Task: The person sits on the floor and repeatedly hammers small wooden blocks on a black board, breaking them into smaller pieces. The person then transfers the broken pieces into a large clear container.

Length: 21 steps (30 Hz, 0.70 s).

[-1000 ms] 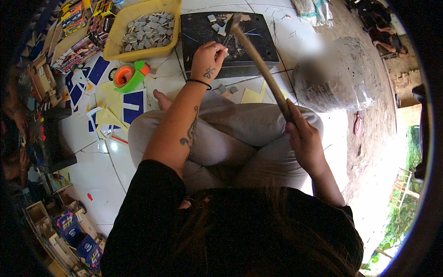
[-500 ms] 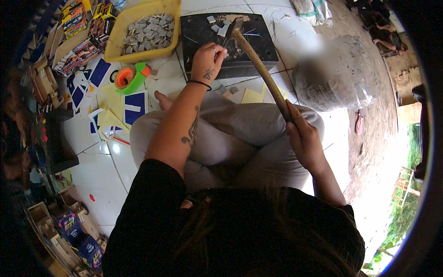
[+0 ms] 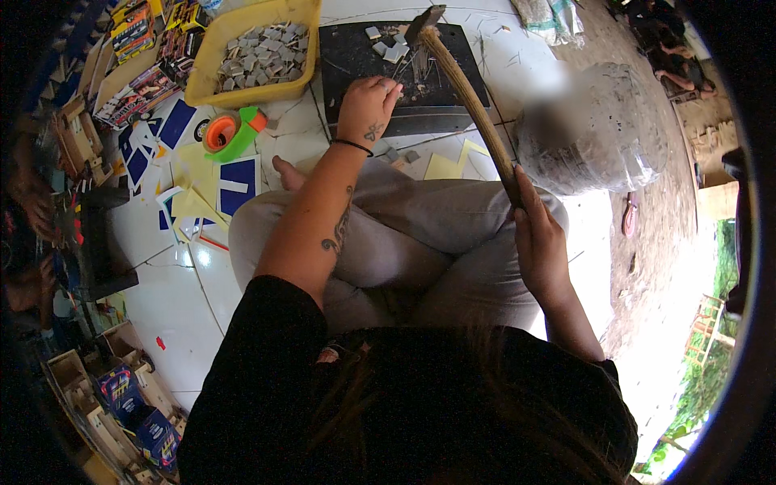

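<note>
In the head view, grips a hammer (image 3: 469, 93) in the right hand (image 3: 540, 242), right of centre, with fingers wrapped snugly round the lower end of the wooden handle. Slants it up and leftward to a metal head (image 3: 425, 23) at the top centre, seen across the far edge of a black block (image 3: 346, 56); cannot tell how high above.

Curls the left hand (image 3: 364, 107) narrow at upper centre, fingertips bunched over the near part of the block; too small there to tell whether pinching anything. Shows loose grey squares (image 3: 395, 52) just above those fingertips in the frame, and thin slivers (image 3: 420, 66) to their right. Keeps many more squares in a yellow tub (image 3: 250, 99), upper left, with a green and orange tape dispenser (image 3: 244, 139) just below.

To strike well, probably best to hold the handle near its end, relax the wrist and land the face flat. Favour short, light taps on pieces so small. Keep the left fingertips low and out of the head's path, with eyes on the contact spot. Beware of a glancing blow off loose squares; better to nudge them aside first.
</note>
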Motion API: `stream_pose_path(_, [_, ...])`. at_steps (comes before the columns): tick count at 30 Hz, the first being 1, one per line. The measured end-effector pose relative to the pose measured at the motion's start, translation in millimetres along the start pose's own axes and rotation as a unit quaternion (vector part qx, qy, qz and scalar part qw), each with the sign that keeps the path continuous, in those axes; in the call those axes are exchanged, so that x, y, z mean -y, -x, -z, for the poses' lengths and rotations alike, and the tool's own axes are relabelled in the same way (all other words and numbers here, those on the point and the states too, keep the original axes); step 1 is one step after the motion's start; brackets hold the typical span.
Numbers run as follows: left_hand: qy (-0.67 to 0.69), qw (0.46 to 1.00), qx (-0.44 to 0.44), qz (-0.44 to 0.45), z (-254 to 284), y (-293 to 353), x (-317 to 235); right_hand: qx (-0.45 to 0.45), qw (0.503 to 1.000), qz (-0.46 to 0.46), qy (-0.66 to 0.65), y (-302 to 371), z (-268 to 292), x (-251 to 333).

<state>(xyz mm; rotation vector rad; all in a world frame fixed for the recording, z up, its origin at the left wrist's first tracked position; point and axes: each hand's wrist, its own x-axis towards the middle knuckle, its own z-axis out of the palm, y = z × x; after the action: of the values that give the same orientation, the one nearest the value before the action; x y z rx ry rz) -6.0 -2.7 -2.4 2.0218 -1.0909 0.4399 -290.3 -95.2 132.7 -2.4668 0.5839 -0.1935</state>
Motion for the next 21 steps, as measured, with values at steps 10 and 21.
stream_pose_path(10, [-0.003,0.999,-0.039,-0.004,-8.9,6.5,1.0,0.009,0.999,0.019,-0.025,0.3,-1.3,-1.7])
stream_pose_path(21, [-0.007,0.999,-0.034,-0.009,-8.3,5.9,-1.6,0.010,1.000,0.016,-0.019,2.0,-0.6,-5.0])
